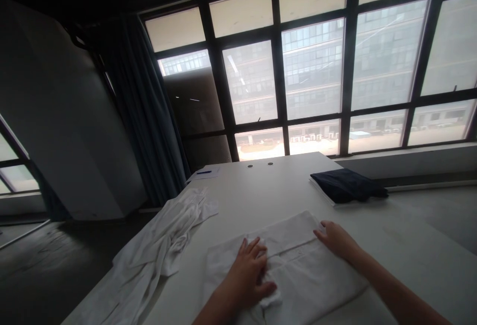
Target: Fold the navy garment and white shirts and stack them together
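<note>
A white shirt (313, 275) lies partly folded on the white table in front of me, with a seam or opening running across it. My left hand (250, 271) rests on its left part, fingers stretched and thumb apart, over some bunched cloth. At the shirt's far right edge, my right hand (335, 238) has its thumb and fingers closed on the fabric. The cloth between those fingertips is mostly hidden.
Crumpled white garments (160, 250) lie along the left side of the table (257, 191). A folded dark navy cloth (346, 185) sits on something white at the right edge. A blue pen (203, 172) lies on paper at the far left corner. Windows stand beyond.
</note>
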Demonstrator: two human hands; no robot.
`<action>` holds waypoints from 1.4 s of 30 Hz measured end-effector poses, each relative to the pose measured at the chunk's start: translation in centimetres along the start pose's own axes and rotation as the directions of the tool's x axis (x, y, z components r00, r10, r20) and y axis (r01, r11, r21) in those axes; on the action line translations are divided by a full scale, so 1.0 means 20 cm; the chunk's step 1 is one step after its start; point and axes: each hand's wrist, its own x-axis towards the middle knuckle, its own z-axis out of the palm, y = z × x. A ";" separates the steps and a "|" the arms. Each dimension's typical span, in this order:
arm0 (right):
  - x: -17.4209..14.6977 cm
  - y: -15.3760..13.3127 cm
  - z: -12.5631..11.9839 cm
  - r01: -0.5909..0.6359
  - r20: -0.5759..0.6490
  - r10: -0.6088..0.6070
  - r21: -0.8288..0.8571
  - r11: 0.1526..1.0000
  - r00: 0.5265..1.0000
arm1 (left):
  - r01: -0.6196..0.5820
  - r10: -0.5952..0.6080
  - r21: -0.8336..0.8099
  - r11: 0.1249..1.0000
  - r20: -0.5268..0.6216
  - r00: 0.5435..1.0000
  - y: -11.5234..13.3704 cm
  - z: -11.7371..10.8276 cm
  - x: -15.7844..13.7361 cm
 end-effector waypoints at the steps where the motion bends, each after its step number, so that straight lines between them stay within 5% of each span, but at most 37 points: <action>1: 0.00 -0.01 0.00 0.006 0.014 -0.007 0.032 0.999 1.000 | -0.020 0.020 0.003 1.000 -0.005 1.000 0.01 0.01 0.01; 8: -0.04 -0.07 -0.06 -0.103 0.187 0.018 0.457 0.883 0.982 | 0.027 -0.023 -0.030 0.999 0.113 0.993 -0.02 0.04 0.04; 16: -0.04 -0.11 -0.13 -0.131 0.208 0.007 0.585 0.800 0.978 | 0.050 -0.051 0.008 0.999 0.237 0.970 -0.07 0.10 0.11; 22: -0.08 -0.27 -0.26 -0.166 0.210 -0.016 0.814 0.556 0.978 | 0.093 -0.097 0.028 0.995 0.323 0.942 -0.05 0.16 0.26; 28: -0.18 -0.45 -0.40 -0.127 0.155 -0.068 0.944 0.304 0.986 | 0.016 0.000 -0.049 0.999 0.302 0.953 0.18 0.14 0.35; 35: -0.27 -0.54 -0.49 -0.056 0.075 -0.055 0.953 0.296 0.996 | -0.099 0.115 -0.092 0.991 0.191 0.975 0.45 0.16 0.42; 42: -0.27 -0.56 -0.44 0.030 -0.035 0.004 0.898 0.439 0.999 | -0.133 0.146 -0.247 0.960 0.033 0.989 0.58 0.18 0.51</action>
